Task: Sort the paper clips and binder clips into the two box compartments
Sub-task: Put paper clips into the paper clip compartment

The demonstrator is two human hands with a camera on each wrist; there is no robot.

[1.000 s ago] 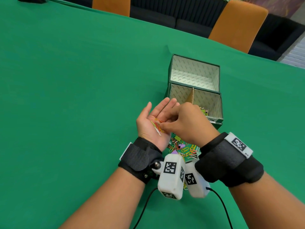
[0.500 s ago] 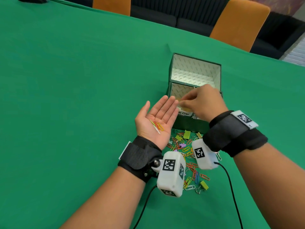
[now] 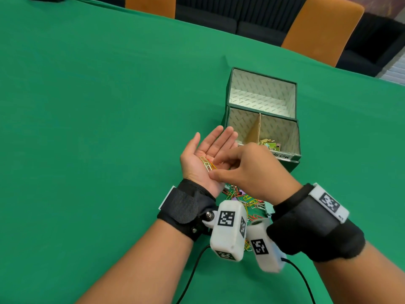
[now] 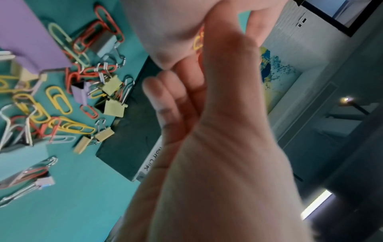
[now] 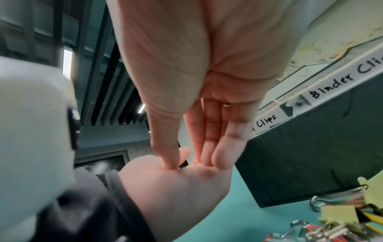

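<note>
My left hand (image 3: 208,140) lies palm up just left of the box (image 3: 294,137), with a few paper clips (image 3: 207,164) loose on the palm. My right hand (image 3: 213,168) reaches across; its thumb and straight fingertips (image 5: 220,161) touch the left palm (image 5: 176,188) at the paper clips (image 4: 197,41). Whether it holds one is hidden. The box has a cardboard divider (image 3: 256,130). Its right compartment, labelled "Binder Clips" (image 5: 339,80), holds several binder clips (image 3: 270,144). A mixed pile of clips (image 3: 246,197) lies on the cloth under my wrists.
The box lid (image 3: 263,93) stands upright behind the compartments. The pile (image 4: 62,106) spreads along the dark box front (image 5: 311,155). Green cloth (image 3: 98,128) covers the table. Two orange chairs (image 3: 322,27) stand at the far edge. A black cable (image 3: 190,270) trails from the wrist cameras.
My right hand went from the left palm to the box's left compartment and has come back to the palm. The left hand stayed palm up in place.
</note>
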